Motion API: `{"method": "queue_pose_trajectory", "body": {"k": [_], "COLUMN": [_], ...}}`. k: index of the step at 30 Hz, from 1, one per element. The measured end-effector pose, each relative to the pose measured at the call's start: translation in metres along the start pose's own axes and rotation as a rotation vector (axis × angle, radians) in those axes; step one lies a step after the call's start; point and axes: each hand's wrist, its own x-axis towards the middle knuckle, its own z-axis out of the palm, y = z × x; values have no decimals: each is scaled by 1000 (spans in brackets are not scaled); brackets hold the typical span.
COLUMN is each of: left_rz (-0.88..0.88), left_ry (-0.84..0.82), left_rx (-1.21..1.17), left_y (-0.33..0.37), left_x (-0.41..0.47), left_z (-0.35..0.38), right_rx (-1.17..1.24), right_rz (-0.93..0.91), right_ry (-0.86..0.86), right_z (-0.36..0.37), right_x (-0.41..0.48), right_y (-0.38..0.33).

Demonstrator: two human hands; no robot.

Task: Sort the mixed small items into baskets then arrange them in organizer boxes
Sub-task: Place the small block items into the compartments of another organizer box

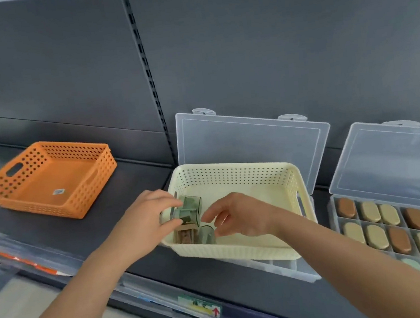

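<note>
- Green pieces [191, 209] are bunched at the left end of the cream basket [230, 165], and the left hand [145, 218] has them clamped between curled fingers and thumb.
- Right hand [244, 217] is down in the basket too. Its fingers are apart and stretched toward that bunch, with nothing visible between them. Whether the tips touch the green pieces, I can't tell.
- Just below lie 1 loose green piece [207, 234] and 1 brown piece [185, 236], both on the basket floor. The rest of the floor shows nothing else.
- The basket sits tilted on top of a clear box [281, 265] whose lid [248, 141] stands open behind it, so most of the compartments are hidden underneath.
- My read: sorting looks about done and this is the arranging step, pulling items out of the basket for the box.
- Next move, I'd say: lift the bunch clear of the rim, then shift the basket aside so the compartments open up. The brown piece probably belongs elsewhere.
- To the right, a second box [335, 220] is open too, its cells holding tan and brown ovals [370, 211].
- Far left on the shelf [101, 223], well apart, an orange basket [48, 177] holds only a small sticker.
</note>
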Motion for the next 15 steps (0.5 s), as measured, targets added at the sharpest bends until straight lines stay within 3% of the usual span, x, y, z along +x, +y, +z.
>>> {"method": "queue_pose_trajectory", "body": {"k": [3,6,11,15], "left_rz": [84,122,151,226], "left_ry": [-34,-139,-337,-388], "left_rx": [20,50,234,276], "left_y": [-9,-17,-15,-10], "left_x": [13,31,59,72], "left_z": [-6,-8,0,7], "right_rx": [22,0,57,105], "right_rz": [6,15,76,147], "right_ry": [-133,-154,51,194], "right_z": [4,3,-7,-16], "right_x": [17,23,20,8], "right_y": [-3,1,17,25]}}
